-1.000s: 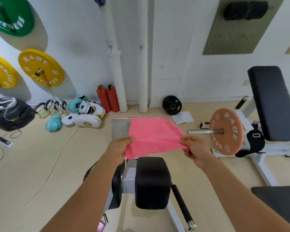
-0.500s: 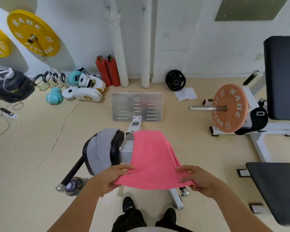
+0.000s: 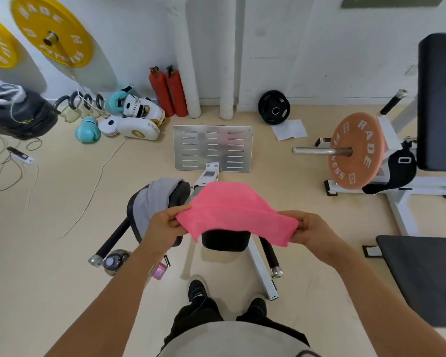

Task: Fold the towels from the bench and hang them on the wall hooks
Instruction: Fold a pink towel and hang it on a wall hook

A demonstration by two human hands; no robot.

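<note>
Folding step in hand: left hand (image 3: pixel 165 225) and right hand (image 3: pixel 310 228) each pinch an end of the pink towel (image 3: pixel 236 215), stretched between grips. Next: bring ends together evenly.

The person's 2 forearms (image 3: pixel 119 292) are bare, no sleeves in view. A pale beige top (image 3: pixel 232 338) shows at the bottom edge, above black trousers (image 3: pixel 201 315) and 2 black shoes (image 3: pixel 197 291).
</note>
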